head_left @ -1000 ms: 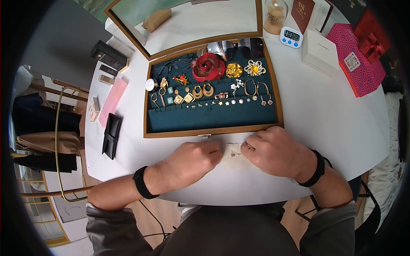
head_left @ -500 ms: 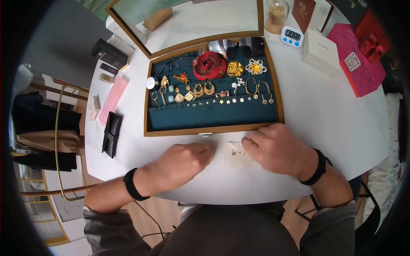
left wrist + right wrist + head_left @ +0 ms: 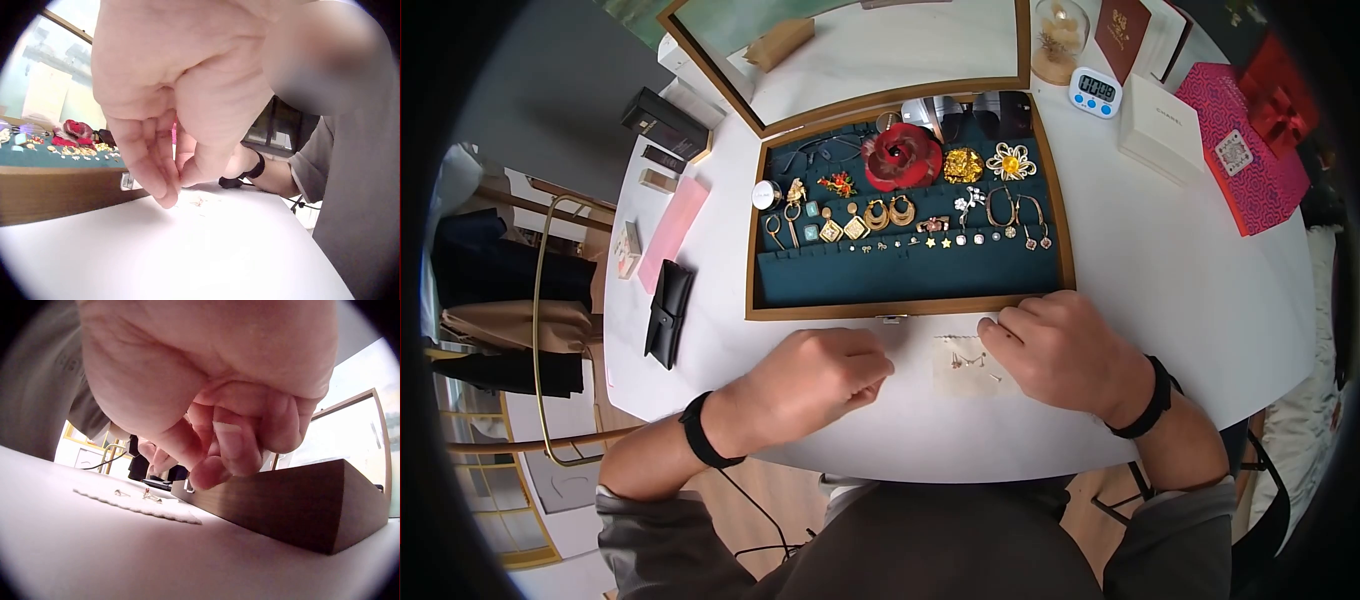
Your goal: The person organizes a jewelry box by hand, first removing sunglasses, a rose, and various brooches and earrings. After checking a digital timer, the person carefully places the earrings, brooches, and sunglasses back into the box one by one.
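Observation:
A small pale cloth [image 3: 960, 382] lies on the white table in front of the jewelry box [image 3: 910, 309], with several tiny jewelry pieces [image 3: 968, 361] on it. Left of the cloth, the left hand [image 3: 805, 385] hovers with bent fingers and its thumb close to them; whether something tiny is between the tips cannot be seen. At the cloth's right side is the right hand [image 3: 1065, 350], its fingers curled and nothing visible in them in the right wrist view. The open box holds rows of earrings [image 3: 855, 228], a red flower [image 3: 903, 157] and sunglasses [image 3: 1000, 115].
The box's glass lid [image 3: 880, 60] stands raised at the back. A black pouch [image 3: 668, 314], a pink strip [image 3: 673, 235] and small boxes lie left. At the right are a timer [image 3: 1095, 92], a white box [image 3: 1160, 127] and a pink patterned box [image 3: 1240, 150].
The left hand has drawn back leftward from the cloth, leaving more of it and its small pieces in view. The right hand has barely moved. The head view has shifted slightly.

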Available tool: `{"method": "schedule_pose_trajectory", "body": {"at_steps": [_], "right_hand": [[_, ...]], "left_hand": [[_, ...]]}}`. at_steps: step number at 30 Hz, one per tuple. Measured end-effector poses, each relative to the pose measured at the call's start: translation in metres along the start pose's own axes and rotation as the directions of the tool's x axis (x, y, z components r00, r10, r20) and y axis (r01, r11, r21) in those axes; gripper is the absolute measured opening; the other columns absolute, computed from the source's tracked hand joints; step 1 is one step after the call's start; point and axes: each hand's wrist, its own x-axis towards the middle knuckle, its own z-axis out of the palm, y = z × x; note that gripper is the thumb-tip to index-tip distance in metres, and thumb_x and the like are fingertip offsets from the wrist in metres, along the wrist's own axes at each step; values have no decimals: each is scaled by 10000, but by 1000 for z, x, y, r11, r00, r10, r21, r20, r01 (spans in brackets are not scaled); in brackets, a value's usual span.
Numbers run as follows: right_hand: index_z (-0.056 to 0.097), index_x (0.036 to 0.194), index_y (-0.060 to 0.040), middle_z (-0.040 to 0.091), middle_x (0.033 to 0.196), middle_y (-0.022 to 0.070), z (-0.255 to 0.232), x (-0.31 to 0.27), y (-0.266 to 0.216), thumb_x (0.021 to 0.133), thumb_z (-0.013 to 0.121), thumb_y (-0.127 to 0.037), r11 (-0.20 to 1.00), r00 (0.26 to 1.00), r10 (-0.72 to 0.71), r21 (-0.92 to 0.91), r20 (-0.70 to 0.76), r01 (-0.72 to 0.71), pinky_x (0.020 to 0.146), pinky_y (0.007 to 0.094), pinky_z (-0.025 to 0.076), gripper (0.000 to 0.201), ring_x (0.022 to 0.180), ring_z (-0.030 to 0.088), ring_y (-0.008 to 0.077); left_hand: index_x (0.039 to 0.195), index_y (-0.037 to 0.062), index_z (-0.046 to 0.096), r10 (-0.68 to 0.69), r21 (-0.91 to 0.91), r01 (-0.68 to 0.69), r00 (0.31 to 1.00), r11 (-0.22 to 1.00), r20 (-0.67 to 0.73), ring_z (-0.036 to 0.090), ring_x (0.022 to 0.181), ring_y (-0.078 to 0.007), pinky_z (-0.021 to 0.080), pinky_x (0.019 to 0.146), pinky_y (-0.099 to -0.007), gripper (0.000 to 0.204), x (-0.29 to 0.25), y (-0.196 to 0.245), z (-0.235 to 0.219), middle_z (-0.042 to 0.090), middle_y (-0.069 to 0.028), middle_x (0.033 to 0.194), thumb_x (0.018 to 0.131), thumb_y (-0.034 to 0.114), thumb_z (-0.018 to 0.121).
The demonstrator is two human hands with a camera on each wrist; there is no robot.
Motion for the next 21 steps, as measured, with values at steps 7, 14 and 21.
{"method": "schedule_pose_trajectory", "body": {"at_steps": [7,14,21], "right_hand": [[693,850,-42,629,718,42,2,-1,0,793,720,-70,1000,1000,-5,-1,-4,5,571,321,535,69,640,662,176],[693,860,-37,632,721,45,0,0,-1,793,720,-71,1000,1000,-10,3,17,10,585,320,542,81,648,669,176],[698,866,-34,635,720,45,1,-2,-2,793,723,-76,1000,1000,-9,-7,21,9,596,318,543,88,645,671,173]], "left_hand": [[997,-13,760,-51,15,55,978,998,-202,752,874,-307,618,778,-375,178,-3,-12,-33,753,-128,993,853,-110,803],[1018,0,785,-178,3,195,898,981,-403,725,832,-241,563,700,-337,124,4,-39,-64,751,-104,979,919,-76,782],[1046,-35,794,-125,5,135,929,991,-347,740,881,-180,592,775,-287,134,21,-59,-63,758,-108,1040,943,-112,756]]}}
